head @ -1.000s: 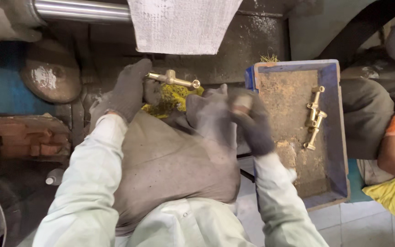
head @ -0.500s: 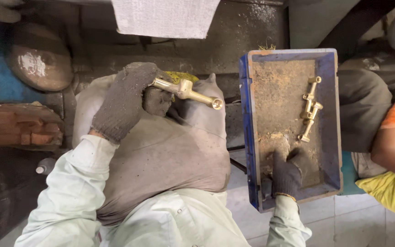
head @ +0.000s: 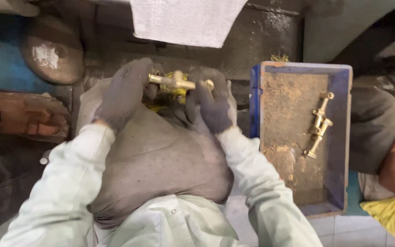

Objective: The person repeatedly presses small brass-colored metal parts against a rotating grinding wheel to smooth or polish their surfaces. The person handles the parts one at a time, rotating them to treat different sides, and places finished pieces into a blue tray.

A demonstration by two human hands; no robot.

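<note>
Beside blue tray (head: 344, 137), brass fitting (head: 178, 81).

Both hands wear dark grey knit gloves, and the sleeves are pale green. The left hand (head: 125, 93) is closed around the left end of the brass fitting (head: 179, 82), with the fingers curled over it and the wrist bent a little inward. The right hand (head: 212, 104) grips the right end of the fitting, its back turned up. Both forearms reach forward and come together toward the fitting.
</note>
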